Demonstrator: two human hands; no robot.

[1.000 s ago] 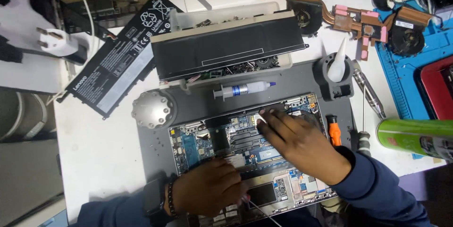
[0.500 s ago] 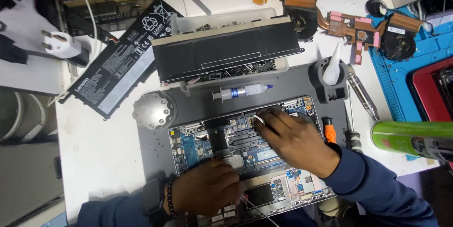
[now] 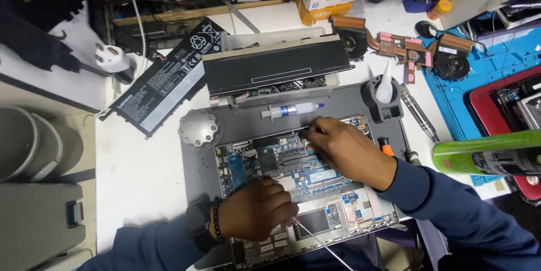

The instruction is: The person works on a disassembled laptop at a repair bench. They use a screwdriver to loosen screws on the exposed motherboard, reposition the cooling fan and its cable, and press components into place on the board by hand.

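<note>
Head view, looking down on a cluttered white bench. An opened laptop (image 3: 293,192) lies on a grey mat (image 3: 194,175), its blue-green circuit board (image 3: 270,161) bared. Both hands rest on that board.

Left hand (image 3: 253,209), with a dark watch and bead bracelet at the wrist, lies knuckles-up on the lower middle of the board, fingers curled under; whether it grips anything cannot be told. A thin pale wire (image 3: 318,243) runs out from beneath it toward the lower edge.

Right hand (image 3: 346,152), in a dark blue sleeve, reaches to the board's top edge, fingertips pinched together on a small dark part there; what they hold is too small to tell.

Against the views from a second and half a second ago, both hands sit on the same spots and nothing on the mat has shifted; only the camera has drifted a little. That suggests slow, fine work at one point.

Just above the board lies a paste syringe (image 3: 290,110), then a black battery (image 3: 276,71) on a pale tray. A second battery (image 3: 163,82) lies to the left. A copper heatpipe with fans (image 3: 403,45) sits upper right, a green can (image 3: 484,155) at far right.
</note>
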